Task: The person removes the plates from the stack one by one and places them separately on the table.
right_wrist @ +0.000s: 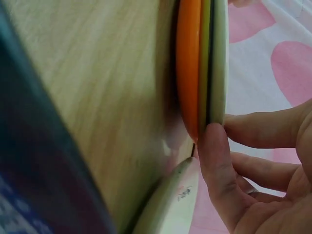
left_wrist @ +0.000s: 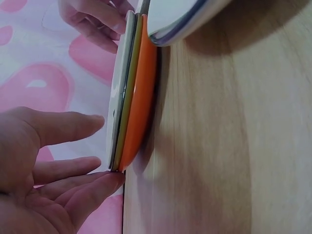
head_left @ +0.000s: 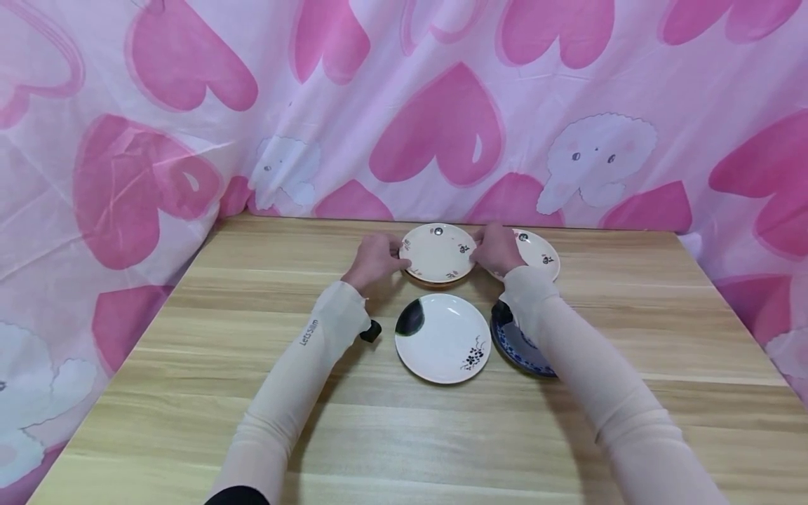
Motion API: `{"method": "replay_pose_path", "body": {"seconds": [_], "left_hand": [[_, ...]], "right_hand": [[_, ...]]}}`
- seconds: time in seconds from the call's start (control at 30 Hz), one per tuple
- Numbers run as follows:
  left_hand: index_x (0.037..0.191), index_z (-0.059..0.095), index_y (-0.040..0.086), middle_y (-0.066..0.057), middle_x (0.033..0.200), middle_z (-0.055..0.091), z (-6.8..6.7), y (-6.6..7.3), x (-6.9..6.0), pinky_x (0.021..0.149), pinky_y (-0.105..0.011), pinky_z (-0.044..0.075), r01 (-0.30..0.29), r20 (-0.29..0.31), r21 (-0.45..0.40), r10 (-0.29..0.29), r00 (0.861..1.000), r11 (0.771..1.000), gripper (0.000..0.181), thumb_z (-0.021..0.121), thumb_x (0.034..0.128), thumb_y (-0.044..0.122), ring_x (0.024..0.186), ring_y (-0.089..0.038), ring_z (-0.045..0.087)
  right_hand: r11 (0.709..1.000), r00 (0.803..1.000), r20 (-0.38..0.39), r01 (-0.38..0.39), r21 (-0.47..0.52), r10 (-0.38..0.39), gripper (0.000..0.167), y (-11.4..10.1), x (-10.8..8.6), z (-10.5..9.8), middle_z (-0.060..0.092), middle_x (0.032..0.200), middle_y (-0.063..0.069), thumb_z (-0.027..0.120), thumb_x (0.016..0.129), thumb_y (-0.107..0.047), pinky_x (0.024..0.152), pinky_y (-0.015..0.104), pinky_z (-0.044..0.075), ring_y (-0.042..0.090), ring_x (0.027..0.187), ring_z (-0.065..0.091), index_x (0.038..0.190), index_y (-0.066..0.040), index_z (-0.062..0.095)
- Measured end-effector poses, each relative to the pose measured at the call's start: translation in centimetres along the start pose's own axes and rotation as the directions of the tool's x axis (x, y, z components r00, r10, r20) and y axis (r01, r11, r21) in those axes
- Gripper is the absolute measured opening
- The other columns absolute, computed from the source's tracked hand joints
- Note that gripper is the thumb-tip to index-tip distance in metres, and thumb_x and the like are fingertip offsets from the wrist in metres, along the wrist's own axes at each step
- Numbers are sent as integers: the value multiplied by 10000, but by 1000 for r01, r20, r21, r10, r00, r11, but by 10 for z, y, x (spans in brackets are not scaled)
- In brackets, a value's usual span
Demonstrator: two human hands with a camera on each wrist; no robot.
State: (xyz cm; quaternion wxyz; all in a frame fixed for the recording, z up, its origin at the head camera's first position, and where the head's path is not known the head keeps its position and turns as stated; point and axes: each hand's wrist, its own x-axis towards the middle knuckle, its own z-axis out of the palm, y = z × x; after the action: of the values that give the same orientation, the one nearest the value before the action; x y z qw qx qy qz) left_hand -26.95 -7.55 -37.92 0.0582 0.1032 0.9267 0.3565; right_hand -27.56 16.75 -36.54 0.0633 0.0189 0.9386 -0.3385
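Note:
A cream plate (head_left: 438, 254) with small flower prints tops a stack near the table's back edge. Beneath it the wrist views show a dark-edged layer, a yellow-green layer and an orange plate (left_wrist: 141, 97) at the bottom. At the stack's left side my left hand (head_left: 375, 261) has its fingers extended, some fingertips touching the lower rims and the thumb (left_wrist: 73, 127) apart from the top plate. My right hand (head_left: 499, 249) is at the opposite side, one digit (right_wrist: 214, 156) against the stacked rims and another touching the top plate's edge; neither curls round the stack.
In front of the stack lies a white plate (head_left: 442, 344) with a dark patch. A blue patterned plate (head_left: 520, 347) sits to its right, partly under my right forearm. Another cream flowered plate (head_left: 536, 254) is behind my right hand. A pink heart-print cloth (head_left: 435, 126) hangs behind the table.

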Motion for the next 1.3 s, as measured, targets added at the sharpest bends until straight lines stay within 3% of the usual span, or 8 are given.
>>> {"method": "replay_pose_path", "body": {"seconds": [0.33, 0.47, 0.57, 0.7, 0.8, 0.97, 1.07, 1.3], "left_hand": [[1214, 691, 15, -135, 1200, 704, -1, -3, 2, 1011, -373, 526, 6, 2, -62, -6, 1000, 998, 416, 800, 845, 174, 1122, -251, 613], [1218, 694, 17, -136, 1185, 703, -1, -2, 2, 996, -370, 528, 23, 6, -96, -23, 1000, 995, 417, 800, 845, 172, 1098, -247, 608], [1215, 697, 15, -136, 1203, 695, -2, -3, 3, 995, -369, 524, 41, 12, -118, -40, 999, 992, 416, 799, 847, 182, 1098, -250, 606], [1211, 698, 11, -132, 1249, 680, -2, -5, 3, 1024, -371, 512, 64, 20, -143, -61, 998, 988, 422, 807, 838, 178, 1137, -258, 601], [1207, 700, 7, -144, 1275, 677, -3, -5, 3, 1067, -379, 490, 64, 8, -146, -64, 998, 987, 426, 815, 822, 149, 1181, -272, 594], [1210, 698, -2, -167, 1326, 664, -4, -6, 1, 1145, -381, 434, 64, -16, -140, -67, 998, 988, 447, 822, 793, 104, 1286, -285, 567], [1222, 690, -5, -173, 1342, 652, -5, -7, -1, 1147, -384, 437, 78, -10, -162, -80, 997, 984, 462, 823, 791, 95, 1309, -285, 553], [1221, 694, 1, -170, 1284, 682, -6, -8, -4, 1019, -368, 531, 89, -13, -185, -93, 996, 979, 458, 823, 791, 93, 1138, -261, 622]], "right_hand": [[998, 999, 40, -19, -55, 21, 407, 3, 3, 4, 683, 1125, 215, 733, 823, -24, 817, 320, 521, 286, 980, 606, 1221, 38, 671], [996, 1000, 23, 17, -91, -15, 359, 1, 2, 3, 710, 1134, 213, 756, 795, -29, 908, 364, 508, 287, 1010, 592, 1145, 37, 708], [994, 999, 27, 46, -101, -44, 369, 0, 2, 2, 720, 1121, 219, 769, 782, -28, 835, 329, 533, 238, 890, 639, 1140, 40, 712], [997, 998, 53, 40, -68, -36, 411, 0, 4, 2, 705, 1157, 232, 766, 797, -26, 624, 222, 524, 158, 692, 657, 1193, 46, 688], [997, 998, 59, 28, -78, -23, 386, -1, 5, 2, 700, 1186, 222, 714, 826, -23, 639, 211, 522, 183, 789, 662, 1207, 38, 688], [993, 998, 66, 2, -116, 5, 371, -3, 3, 3, 675, 1261, 200, 579, 861, 2, 910, 349, 561, 319, 1131, 607, 1216, 7, 689], [990, 997, 77, -8, -139, 19, 360, -4, 2, 3, 658, 1297, 189, 574, 880, -8, 993, 399, 533, 341, 1192, 569, 1221, -17, 688], [986, 996, 87, 3, -166, 12, 317, 0, 4, 4, 671, 1301, 169, 637, 909, -66, 774, 282, 585, 308, 1121, 587, 1216, -40, 712]]}}
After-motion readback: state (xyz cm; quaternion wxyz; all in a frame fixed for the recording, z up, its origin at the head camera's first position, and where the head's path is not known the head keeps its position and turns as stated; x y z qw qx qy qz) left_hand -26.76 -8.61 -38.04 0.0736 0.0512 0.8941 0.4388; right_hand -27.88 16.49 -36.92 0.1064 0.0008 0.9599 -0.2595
